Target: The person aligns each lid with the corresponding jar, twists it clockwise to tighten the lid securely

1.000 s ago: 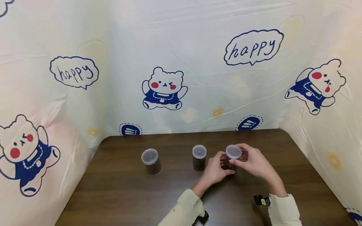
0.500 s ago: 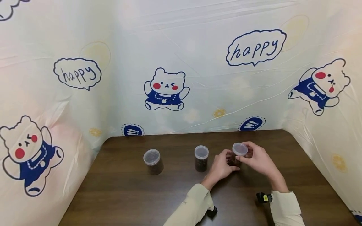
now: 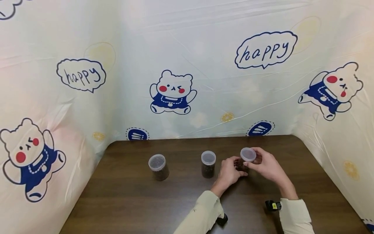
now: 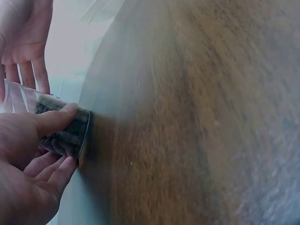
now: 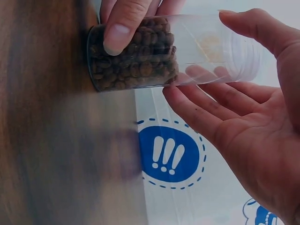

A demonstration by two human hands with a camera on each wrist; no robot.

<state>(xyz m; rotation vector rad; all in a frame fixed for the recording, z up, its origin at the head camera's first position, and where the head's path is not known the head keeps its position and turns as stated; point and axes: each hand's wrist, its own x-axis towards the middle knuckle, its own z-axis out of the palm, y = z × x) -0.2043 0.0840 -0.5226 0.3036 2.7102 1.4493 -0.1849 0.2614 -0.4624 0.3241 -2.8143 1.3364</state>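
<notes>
Both hands hold a clear plastic jar [image 3: 248, 154] at the right of the table in the head view. Brown coffee beans [image 5: 147, 65] fill roughly its lower half, and a translucent lid tops it. My left hand [image 3: 229, 172] grips the jar low, its thumb across the bean-filled part. Higher up, my right hand [image 3: 270, 165] holds the jar between thumb and fingers near the lid. The jar stands about upright, its base on or very close to the tabletop. In the right wrist view, the left thumb [image 5: 123, 30] covers part of the beans.
Just left of my left hand stands a second lidded jar [image 3: 208, 165] with dark contents. A wider lidded jar [image 3: 159, 167] is farther left on the brown wooden table [image 3: 140, 201]. Printed cloth [image 3: 210, 97] hangs behind and at both sides.
Over the second, both hands and the held jar have shifted slightly right, mostly in the first half. The view has shifted a little too. The other two jars stay in place.
</notes>
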